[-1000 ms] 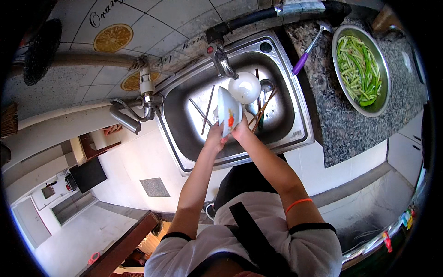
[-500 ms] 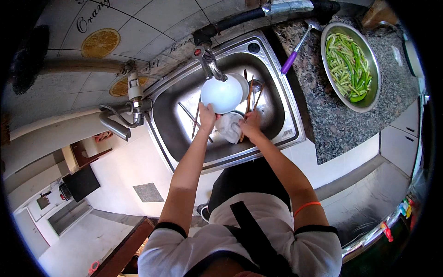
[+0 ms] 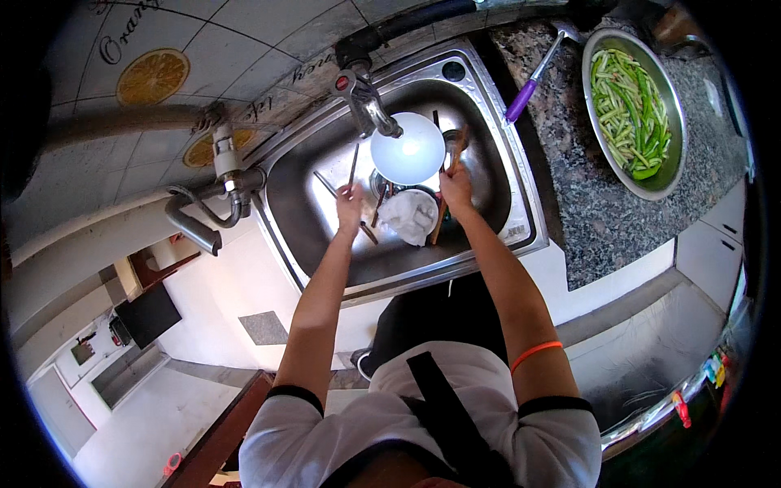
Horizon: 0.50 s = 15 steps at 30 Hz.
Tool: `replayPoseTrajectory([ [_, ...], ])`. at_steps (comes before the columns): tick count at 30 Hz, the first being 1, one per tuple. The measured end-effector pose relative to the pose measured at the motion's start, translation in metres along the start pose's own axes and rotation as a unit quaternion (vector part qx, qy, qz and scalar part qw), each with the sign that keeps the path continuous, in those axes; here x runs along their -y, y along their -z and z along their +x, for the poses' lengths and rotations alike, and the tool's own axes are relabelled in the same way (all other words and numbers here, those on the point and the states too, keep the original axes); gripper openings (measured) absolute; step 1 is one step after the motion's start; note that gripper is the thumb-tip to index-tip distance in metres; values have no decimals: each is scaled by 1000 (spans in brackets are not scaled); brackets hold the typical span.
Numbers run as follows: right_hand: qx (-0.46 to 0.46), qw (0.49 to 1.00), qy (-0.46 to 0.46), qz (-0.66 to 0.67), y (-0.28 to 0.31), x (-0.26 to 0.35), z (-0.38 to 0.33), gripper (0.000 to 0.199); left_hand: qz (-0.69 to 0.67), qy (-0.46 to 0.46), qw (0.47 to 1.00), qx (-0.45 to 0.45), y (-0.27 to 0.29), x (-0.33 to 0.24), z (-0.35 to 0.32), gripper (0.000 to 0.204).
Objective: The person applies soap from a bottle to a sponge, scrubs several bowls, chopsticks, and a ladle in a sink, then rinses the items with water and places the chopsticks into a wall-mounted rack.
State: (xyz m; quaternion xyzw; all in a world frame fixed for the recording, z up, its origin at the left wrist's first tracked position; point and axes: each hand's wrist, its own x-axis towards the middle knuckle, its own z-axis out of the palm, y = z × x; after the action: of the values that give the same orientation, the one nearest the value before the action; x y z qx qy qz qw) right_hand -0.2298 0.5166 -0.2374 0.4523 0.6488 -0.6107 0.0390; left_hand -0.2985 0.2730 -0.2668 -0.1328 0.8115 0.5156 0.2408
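My left hand (image 3: 349, 208) is closed around thin dark chopsticks (image 3: 354, 165) at the left side of the sink. My right hand (image 3: 455, 189) grips a bundle of brown wooden chopsticks (image 3: 460, 145), their ends sticking out above and below the fist. A white bowl (image 3: 408, 150) lies under the faucet, between and beyond my hands. Nearer to me, a crumpled white cloth (image 3: 409, 216) rests on a dark-rimmed bowl that it mostly covers. Another chopstick slants beside the cloth, close to the left hand.
The steel sink (image 3: 521, 203) surrounds everything, with a red-marked faucet (image 3: 370, 106) over it. On the granite counter (image 3: 561, 175) at right stand an oval metal basin (image 3: 683, 154) of cut green vegetables and a purple-handled utensil (image 3: 523, 99). A pipe with a valve (image 3: 228, 163) juts out at left.
My left hand has left the white bowl and moved left onto the chopsticks. The right hand has shifted slightly up, away from the cloth, still with its chopsticks.
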Motion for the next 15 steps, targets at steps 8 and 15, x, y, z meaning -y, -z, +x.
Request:
replayPoseTrajectory([
  [8, -19, 947, 94, -306, 0, -13, 25, 37, 399, 110, 905, -96, -18, 3, -13, 91],
  [15, -33, 916, 46, -396, -14, -7, 22, 31, 421, -37, 906, -6, -49, -19, -9, 52],
])
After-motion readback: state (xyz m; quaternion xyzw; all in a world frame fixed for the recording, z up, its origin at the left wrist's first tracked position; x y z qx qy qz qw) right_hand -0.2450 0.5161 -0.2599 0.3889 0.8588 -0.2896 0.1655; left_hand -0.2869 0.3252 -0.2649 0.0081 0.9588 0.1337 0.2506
